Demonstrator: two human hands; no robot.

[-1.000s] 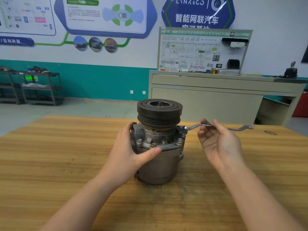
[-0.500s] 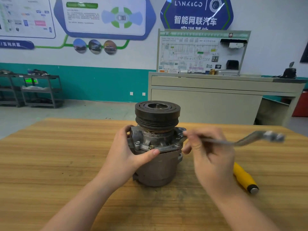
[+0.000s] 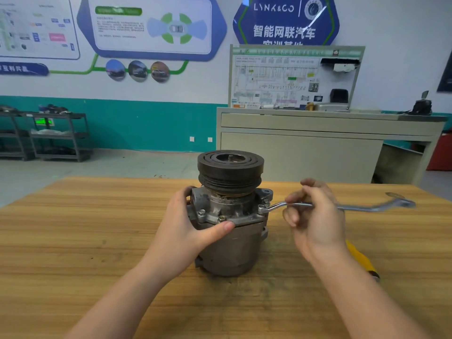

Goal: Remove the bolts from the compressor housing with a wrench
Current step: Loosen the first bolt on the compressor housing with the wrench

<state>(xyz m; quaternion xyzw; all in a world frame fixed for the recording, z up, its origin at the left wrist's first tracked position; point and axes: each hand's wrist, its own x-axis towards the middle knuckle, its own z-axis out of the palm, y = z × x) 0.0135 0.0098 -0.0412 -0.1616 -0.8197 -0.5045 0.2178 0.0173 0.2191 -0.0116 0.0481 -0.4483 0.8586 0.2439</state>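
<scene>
steel offset wrench (image 3: 278,206) on flange bolt (image 3: 261,206) of cast, cylindrical compressor housing (image 3: 232,241)

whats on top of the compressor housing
A dark grooved pulley sits on top of the compressor housing, with a threaded stud end showing in its centre recess. Deeper inside the recess is in shadow, and the pulley covers the housing's neck below it.

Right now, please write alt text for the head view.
A person's left hand steadies a compressor housing standing on a wooden table, while the right hand holds a wrench fitted on a bolt at its right side.
</scene>
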